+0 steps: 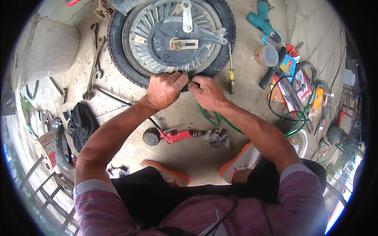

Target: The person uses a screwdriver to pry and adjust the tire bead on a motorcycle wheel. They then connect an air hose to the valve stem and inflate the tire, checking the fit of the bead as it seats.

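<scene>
A black tyre [118, 55] on a silver spoked wheel with a hub motor [173, 39] lies flat on the concrete floor in front of me. My left hand [164, 89] grips the tyre's near edge, fingers curled over the bead. My right hand [206, 92] presses next to it, fingers closed on the same stretch of tyre edge, where a thin green hose [214, 118] runs out from under my wrist. A yellow-handled screwdriver [231, 76] lies just right of the wheel.
Wrenches [94, 67] lie left of the wheel, with a grey sack [47, 49] beyond. A red-handled tool [177, 136], a round brush [150, 137] and a rag [216, 137] sit near my orange shoes [242, 161]. A teal drill [262, 23], a jar [267, 56] and cables [299, 114] crowd the right.
</scene>
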Available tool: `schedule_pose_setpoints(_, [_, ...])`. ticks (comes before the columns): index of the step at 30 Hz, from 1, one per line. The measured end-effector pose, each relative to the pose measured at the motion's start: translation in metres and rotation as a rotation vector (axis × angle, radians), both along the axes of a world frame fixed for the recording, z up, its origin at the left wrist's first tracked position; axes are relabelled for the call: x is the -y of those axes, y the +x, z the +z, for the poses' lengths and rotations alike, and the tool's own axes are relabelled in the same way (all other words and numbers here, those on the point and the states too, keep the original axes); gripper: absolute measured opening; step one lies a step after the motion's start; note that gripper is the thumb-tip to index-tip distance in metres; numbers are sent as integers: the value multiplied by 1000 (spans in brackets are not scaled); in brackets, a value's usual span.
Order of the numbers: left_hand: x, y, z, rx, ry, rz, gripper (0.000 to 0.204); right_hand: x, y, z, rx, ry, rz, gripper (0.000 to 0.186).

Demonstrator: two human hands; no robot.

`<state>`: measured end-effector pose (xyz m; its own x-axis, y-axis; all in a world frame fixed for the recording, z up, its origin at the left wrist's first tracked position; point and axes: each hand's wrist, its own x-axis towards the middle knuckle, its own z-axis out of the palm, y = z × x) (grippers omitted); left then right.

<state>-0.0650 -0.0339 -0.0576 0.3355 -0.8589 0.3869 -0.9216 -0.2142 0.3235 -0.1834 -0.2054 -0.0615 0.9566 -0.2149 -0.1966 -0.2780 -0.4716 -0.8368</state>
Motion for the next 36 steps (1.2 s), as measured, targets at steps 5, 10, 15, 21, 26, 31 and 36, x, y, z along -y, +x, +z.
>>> schedule_pose_setpoints(5, [-2, 4, 11, -45, 9, -49, 35, 7, 3, 4, -78, 41, 44, 31])
schedule_pose_setpoints(10, [-2, -2, 13, -47, 43, -78, 36, 9, 4, 12, -166, 92, 65, 37])
schedule_pose_setpoints(15, [0, 2, 7, -13, 84, -88, 36, 11, 3, 12, -239, 159, 62, 36])
schedule_pose_setpoints(21, [2, 4, 9, 9, 99, -127, 32, 17, -8, 13, -252, 145, 114, 34])
schedule_pose_setpoints(26, [1, 4, 10, 38, 86, -125, 39, 58, -29, 46, -640, 480, 16, 50])
schedule_pose_setpoints(31, [0, 4, 11, 65, 81, -118, 40, 123, -69, 80, -880, 395, 6, 41])
schedule_pose_setpoints(36, [0, 4, 9, 70, 80, -101, 37, 157, -105, 92, -940, 423, -144, 41])
